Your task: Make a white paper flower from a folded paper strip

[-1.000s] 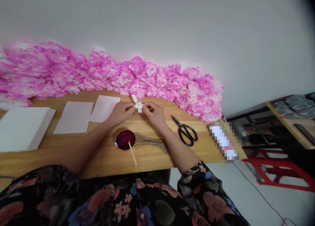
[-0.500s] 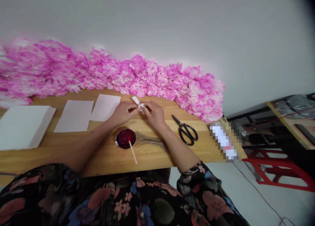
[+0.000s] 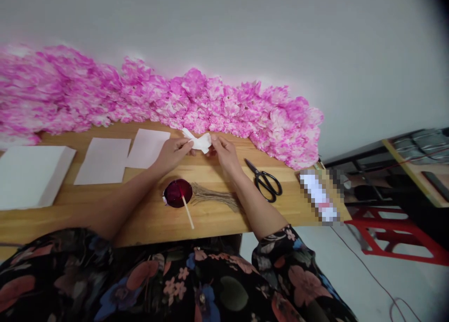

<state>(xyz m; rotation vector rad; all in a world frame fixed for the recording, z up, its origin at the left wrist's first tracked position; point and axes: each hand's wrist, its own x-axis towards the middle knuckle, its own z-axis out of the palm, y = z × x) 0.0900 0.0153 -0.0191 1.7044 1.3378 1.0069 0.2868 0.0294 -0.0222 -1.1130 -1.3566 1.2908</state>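
- Head view: the left hand (image 3: 174,153) pinches one side of a white paper piece (image 3: 201,143) between thumb and fingers.
- The right hand (image 3: 225,153) grips the other side of it with its fingertips, so the piece spans the gap between both hands, above the wooden table (image 3: 213,221).
- Nearer the person, a stick (image 3: 188,213) leans out of a bowl of dark red liquid (image 3: 178,193).
- Thin brown strands (image 3: 213,196) lie just beside the bowl, partly hidden by the right forearm.
- Black-handled scissors (image 3: 264,180) lie to the right of that forearm.
- Pink and white paper flowers (image 3: 196,97) line the table's far side.
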